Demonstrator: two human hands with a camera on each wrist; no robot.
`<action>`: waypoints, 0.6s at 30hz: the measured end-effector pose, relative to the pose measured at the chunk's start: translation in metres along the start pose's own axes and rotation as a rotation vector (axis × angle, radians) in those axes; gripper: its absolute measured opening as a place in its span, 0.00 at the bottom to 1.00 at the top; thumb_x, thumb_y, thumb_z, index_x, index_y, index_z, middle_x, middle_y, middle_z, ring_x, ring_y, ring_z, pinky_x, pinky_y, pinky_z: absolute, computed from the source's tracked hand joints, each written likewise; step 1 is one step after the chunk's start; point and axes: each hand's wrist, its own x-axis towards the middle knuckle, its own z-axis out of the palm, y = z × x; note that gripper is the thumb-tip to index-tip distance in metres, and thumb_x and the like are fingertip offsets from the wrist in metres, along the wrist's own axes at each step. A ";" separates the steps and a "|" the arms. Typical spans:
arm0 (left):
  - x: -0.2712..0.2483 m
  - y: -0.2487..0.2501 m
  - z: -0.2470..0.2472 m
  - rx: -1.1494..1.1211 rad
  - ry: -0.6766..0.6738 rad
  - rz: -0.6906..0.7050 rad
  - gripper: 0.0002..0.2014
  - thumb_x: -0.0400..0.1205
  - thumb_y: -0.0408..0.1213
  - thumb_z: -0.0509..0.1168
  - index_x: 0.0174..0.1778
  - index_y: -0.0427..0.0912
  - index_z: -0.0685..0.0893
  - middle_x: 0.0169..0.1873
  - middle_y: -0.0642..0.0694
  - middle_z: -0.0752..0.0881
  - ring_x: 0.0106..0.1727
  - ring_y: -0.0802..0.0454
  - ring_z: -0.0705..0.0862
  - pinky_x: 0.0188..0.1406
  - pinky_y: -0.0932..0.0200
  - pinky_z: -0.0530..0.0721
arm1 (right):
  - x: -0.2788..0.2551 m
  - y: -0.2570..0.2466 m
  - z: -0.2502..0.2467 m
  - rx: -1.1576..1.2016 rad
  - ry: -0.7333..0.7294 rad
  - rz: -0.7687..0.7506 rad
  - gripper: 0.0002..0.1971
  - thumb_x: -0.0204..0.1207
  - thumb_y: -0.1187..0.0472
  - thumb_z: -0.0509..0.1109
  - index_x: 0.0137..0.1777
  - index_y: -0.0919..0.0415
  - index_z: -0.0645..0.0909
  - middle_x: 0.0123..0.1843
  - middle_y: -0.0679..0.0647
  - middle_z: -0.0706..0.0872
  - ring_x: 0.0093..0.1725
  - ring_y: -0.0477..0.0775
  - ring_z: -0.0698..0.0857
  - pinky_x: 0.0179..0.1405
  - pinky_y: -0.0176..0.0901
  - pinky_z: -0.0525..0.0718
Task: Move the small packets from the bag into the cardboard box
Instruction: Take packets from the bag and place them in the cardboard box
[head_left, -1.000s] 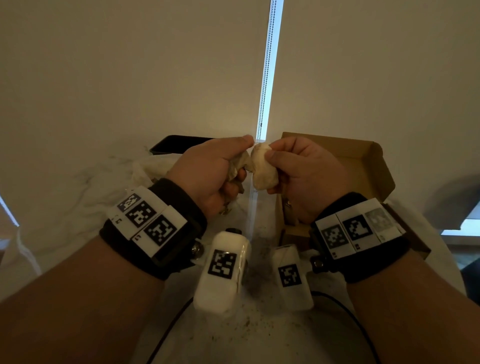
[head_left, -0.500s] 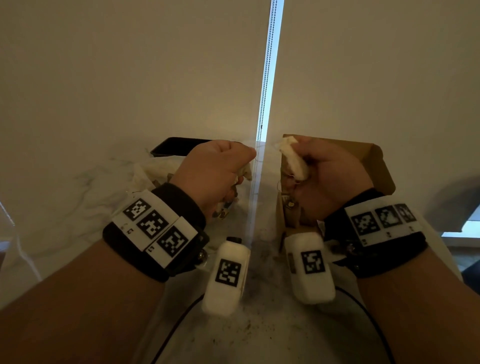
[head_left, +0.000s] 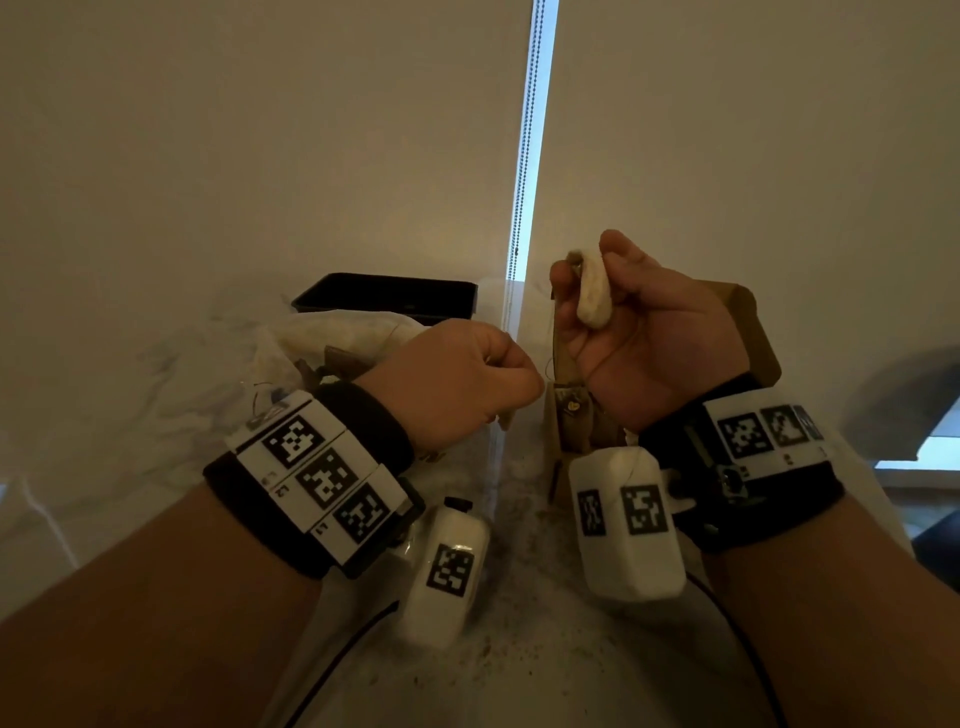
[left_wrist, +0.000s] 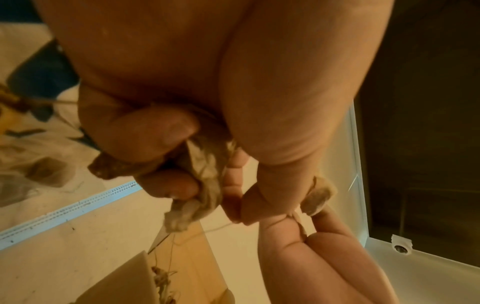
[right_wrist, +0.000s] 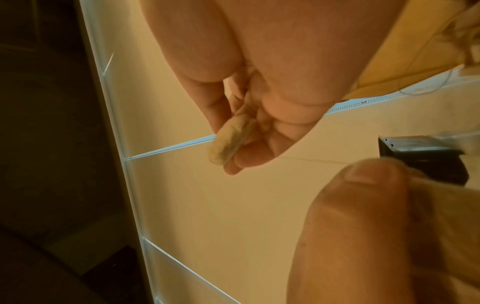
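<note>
Cardboard box (head_left: 748, 332) walls are seen at the right of the head view, behind and below the right hand (head_left: 654, 332), with the top flap open. One pale packet (head_left: 592, 293) is pinched upright between the thumb and curled fingers of that hand, raised above the box and not yet released. A thin thread is seen trailing from it toward the left hand (head_left: 452, 379). The left hand is closed in a fist just beside the box, and in the left wrist view several crumpled packets (left_wrist: 205, 181) are seen clamped between its fingers. The bag (head_left: 332, 338), a crumpled translucent one, lies on the table (head_left: 130, 415) behind the left wrist, and darker packets appear to remain inside it. At least one packet is visible in the box. The transfer is judged to be partly complete: the held packets are still to be deposited, and those in the bag still to be fetched. A dark tray (head_left: 384, 293) stands beyond the bag.
</note>
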 end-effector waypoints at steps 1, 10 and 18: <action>0.000 0.000 0.000 0.014 -0.013 -0.001 0.07 0.82 0.42 0.69 0.41 0.48 0.89 0.26 0.58 0.87 0.25 0.69 0.81 0.23 0.77 0.73 | 0.000 0.000 0.000 0.002 -0.002 -0.021 0.09 0.84 0.68 0.56 0.50 0.59 0.77 0.42 0.60 0.89 0.41 0.57 0.90 0.32 0.42 0.87; -0.001 0.004 -0.016 -0.297 0.002 -0.038 0.09 0.83 0.43 0.69 0.41 0.44 0.88 0.22 0.52 0.82 0.22 0.57 0.74 0.19 0.63 0.73 | 0.006 0.004 -0.015 -0.849 0.117 -0.202 0.09 0.79 0.72 0.67 0.47 0.57 0.82 0.42 0.56 0.89 0.41 0.55 0.90 0.37 0.44 0.89; 0.003 0.000 -0.018 -0.549 0.080 -0.097 0.14 0.84 0.43 0.68 0.53 0.33 0.89 0.33 0.39 0.84 0.23 0.55 0.73 0.17 0.64 0.71 | 0.005 0.007 -0.012 -1.039 -0.151 -0.155 0.13 0.77 0.72 0.69 0.47 0.50 0.84 0.45 0.56 0.89 0.44 0.57 0.88 0.41 0.50 0.88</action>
